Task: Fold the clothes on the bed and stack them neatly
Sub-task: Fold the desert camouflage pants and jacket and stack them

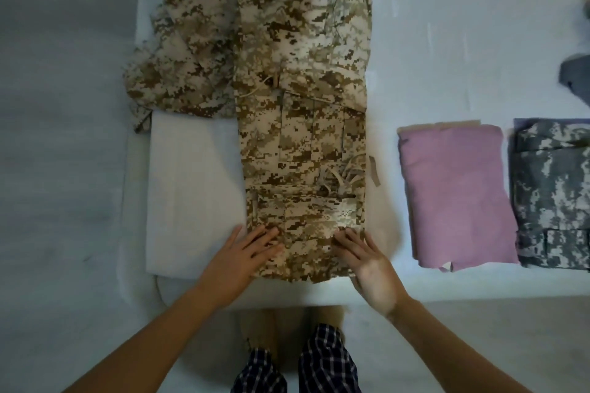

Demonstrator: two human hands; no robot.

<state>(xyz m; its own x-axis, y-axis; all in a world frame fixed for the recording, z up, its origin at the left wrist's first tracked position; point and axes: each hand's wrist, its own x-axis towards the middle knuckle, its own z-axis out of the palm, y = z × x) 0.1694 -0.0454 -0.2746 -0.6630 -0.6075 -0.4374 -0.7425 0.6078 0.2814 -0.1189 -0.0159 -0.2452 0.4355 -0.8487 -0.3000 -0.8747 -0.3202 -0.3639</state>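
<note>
White bedding covers the bed (415,41) that I look down on, with a pale floor at either side. I see the left hand (239,262) lying flat on the near left corner of the desert camouflage trousers (303,105), fingers straight and slightly spread, holding nothing. The right hand (370,265) lies flat on the near right corner in the same way, fingers straight, with nothing gripped. The two hands are apart, and the hem of the trousers lies between them.

From my fingertips the trousers run straight away up the bed as one long strip, with cargo pockets and loose tan drawstrings showing on the side nearer the right hand. Beyond the left hand and to its outer side a white folded cloth (191,185) touches the edge of the trousers, and further out a crumpled camouflage garment (188,51) lies bunched against them.

Off to the outer side of the right hand, apart from the trousers, lies a folded pink garment (453,195), and just beside that a folded grey camouflage garment (552,195). Well beyond those, at the edge of my view, I make out a dark grey item (574,76) that I cannot identify. Below my wrists I see checked trouser legs (325,360).
</note>
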